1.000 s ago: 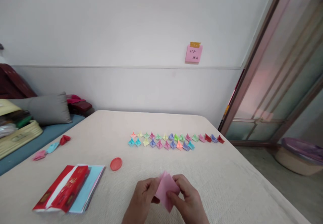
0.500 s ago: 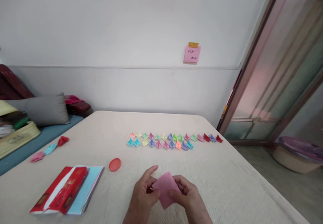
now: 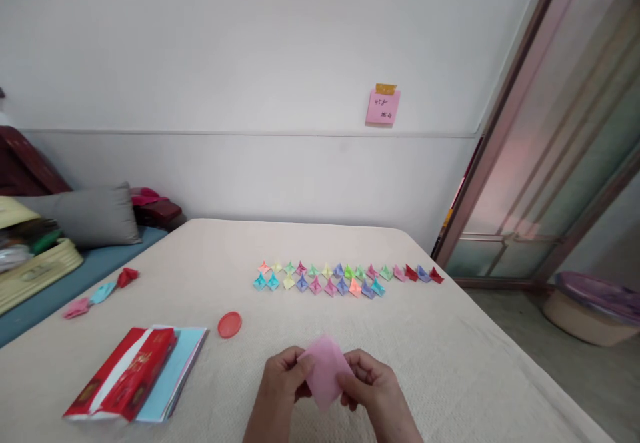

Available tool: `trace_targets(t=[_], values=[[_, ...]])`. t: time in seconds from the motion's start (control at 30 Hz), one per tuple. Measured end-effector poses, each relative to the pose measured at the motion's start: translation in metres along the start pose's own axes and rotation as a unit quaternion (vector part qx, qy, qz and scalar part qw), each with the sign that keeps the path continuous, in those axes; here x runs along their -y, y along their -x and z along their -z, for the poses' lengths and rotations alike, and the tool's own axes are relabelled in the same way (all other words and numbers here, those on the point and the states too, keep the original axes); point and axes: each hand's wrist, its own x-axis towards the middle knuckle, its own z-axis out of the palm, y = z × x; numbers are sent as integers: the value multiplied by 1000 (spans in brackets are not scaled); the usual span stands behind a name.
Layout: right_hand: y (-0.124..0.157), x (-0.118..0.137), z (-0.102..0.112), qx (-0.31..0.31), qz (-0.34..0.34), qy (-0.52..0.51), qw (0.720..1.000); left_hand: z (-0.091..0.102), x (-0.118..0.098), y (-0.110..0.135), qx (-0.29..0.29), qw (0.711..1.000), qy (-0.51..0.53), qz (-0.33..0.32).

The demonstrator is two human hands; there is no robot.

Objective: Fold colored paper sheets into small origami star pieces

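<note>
My left hand [image 3: 278,390] and my right hand [image 3: 376,393] both pinch a small pink paper square [image 3: 324,368] just above the cream tablecloth [image 3: 450,350], near its front edge. The paper is tilted, with one corner pointing down between my thumbs. Farther back on the cloth lie two rows of several small folded paper pieces [image 3: 345,278] in many colours.
A red packet on a stack of coloured paper [image 3: 137,373] lies at the front left, with a round red lid [image 3: 229,324] beside it. Three crumpled paper pieces [image 3: 103,291] lie at the left edge. A pink note [image 3: 383,107] hangs on the wall. A basin [image 3: 590,306] stands on the floor at right.
My hands have turned the pink paper a little and lowered it toward me; my left fingers, raised half a second ago, are closed on it again. Nothing else moved.
</note>
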Motion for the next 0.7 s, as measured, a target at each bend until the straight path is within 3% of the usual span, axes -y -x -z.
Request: trace_targets(t=[0.13,0.27,0.4,0.7], values=[[0,3,0,-36,26,-15,999,-4,-5,3,19,997,-45,51],[1,5,0,-54,29,-10,998,-8,-4,6,10,995,-84,58],[1,5,0,-47,19,-8,999,-6,1,4,-15,996,-80,45],[1,7,1,-4,35,23,999,-7,-2,6,3,999,-41,21]])
